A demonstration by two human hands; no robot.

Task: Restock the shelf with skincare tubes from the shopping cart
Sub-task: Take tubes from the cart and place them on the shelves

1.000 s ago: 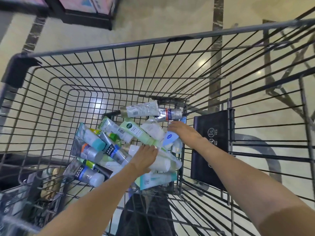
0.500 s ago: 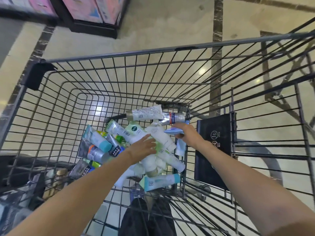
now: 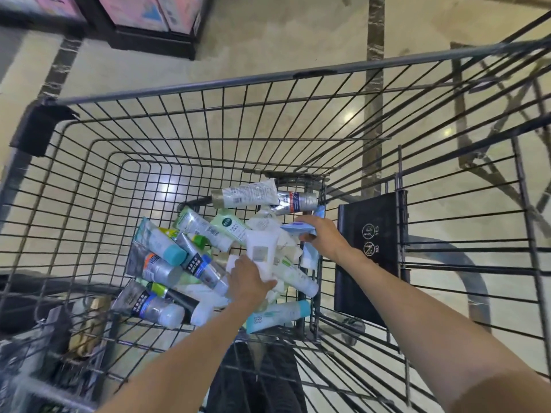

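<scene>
A wire shopping cart (image 3: 190,93) holds a heap of several skincare tubes at its near end. My left hand (image 3: 249,281) grips a white tube (image 3: 262,251) with a square label, raised a little above the heap. My right hand (image 3: 323,238) pinches a pale blue tube (image 3: 298,227) near the cart's right wall. Among the loose tubes are a white one (image 3: 247,193) at the far edge of the heap, a silver one (image 3: 298,201) beside it, a teal-capped one (image 3: 162,244) on the left and a teal one (image 3: 277,315) nearest me.
A black child-seat flap (image 3: 369,248) with printed signs hangs on the cart's right inner wall. A dark shelf base with pink boxes (image 3: 155,13) stands on the floor at top left. Another cart's basket (image 3: 44,338) sits at bottom left. Polished beige floor surrounds the cart.
My left hand moved from pressing on the heap to gripping the white tube and lifting it. My right hand closed on the pale blue tube and raised it off the heap.
</scene>
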